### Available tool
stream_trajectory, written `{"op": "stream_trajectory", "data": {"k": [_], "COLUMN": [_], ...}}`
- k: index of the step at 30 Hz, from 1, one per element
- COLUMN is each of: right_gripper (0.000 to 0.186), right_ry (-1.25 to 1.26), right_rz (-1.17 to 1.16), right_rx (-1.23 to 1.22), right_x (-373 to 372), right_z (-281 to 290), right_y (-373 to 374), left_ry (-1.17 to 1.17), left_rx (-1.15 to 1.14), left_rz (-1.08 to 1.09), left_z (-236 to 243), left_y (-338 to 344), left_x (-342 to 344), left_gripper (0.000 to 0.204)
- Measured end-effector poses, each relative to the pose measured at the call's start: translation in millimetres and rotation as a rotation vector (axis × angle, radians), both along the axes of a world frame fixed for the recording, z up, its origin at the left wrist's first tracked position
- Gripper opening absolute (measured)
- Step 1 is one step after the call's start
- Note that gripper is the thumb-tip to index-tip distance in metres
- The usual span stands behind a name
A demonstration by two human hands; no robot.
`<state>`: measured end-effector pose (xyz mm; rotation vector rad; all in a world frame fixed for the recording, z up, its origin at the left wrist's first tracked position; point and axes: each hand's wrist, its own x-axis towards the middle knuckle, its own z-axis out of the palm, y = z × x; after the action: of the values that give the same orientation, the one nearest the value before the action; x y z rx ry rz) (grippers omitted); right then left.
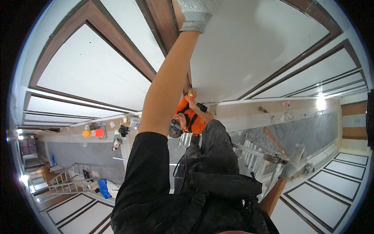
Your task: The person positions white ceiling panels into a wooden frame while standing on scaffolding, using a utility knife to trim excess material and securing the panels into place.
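My left arm reaches up along the white wall panel (249, 50) and the dark brown wood trim (161, 23). On it, my left hand (199, 11) wears a grey knitted glove and is cut off by the upper edge, so its fingers are hidden. At the lower right my right hand (295, 163), also gloved, lies against the upper end of a metal ladder (253, 149). Its fingers look stretched out, and a grey and black metal part (276, 158) sits beside the palm. What that part is, I cannot make out.
Below, a co-worker in an orange shirt (198, 124) holds a small red and yellow tool (191, 96) by the trim. An orange-red cone (98, 133), a stepladder (66, 181), a brown board (275, 141) and a corded power tool (263, 109) are on the floor.
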<state>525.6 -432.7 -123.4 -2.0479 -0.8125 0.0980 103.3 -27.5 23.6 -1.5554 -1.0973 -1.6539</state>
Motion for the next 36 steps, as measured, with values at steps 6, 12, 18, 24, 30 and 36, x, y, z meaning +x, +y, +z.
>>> {"op": "stream_trajectory", "data": {"k": [6,12,18,24,30,36], "right_gripper": [0.048,0.045,0.046,0.045,0.045,0.043], "right_ry": [-0.005,-0.005,0.086,0.063,0.084,0.016], "right_rz": [-0.025,-0.044,-0.065,-0.090,-0.140,-0.074], "right_rx": [-0.064,-0.025,-0.038,-0.073,-0.145,0.043], "right_x": [-3.2,9.2,11.7,9.5,7.2,23.0], "right_z": [3.6,-8.8,-10.8,-8.6,-3.7,-26.4], "right_y": [0.2,-1.2,-2.7,0.1,-2.9,-0.9], "left_ry": [0.010,0.021,0.028,0.034,0.015,0.012], "left_rx": [0.037,0.034,0.024,0.036,0.007,-0.012], "left_rz": [0.002,-0.002,0.022,0.036,0.021,0.047], "left_z": [-2.5,-5.8,-5.4,-5.8,-11.2,-3.7], "left_y": [0.0,1.9,0.8,1.5,4.1,0.2], "left_x": [1.4,2.2,0.2,-2.1,7.4,-1.5], "left_gripper": [0.046,0.048,0.049,0.049,0.051,0.049]}}
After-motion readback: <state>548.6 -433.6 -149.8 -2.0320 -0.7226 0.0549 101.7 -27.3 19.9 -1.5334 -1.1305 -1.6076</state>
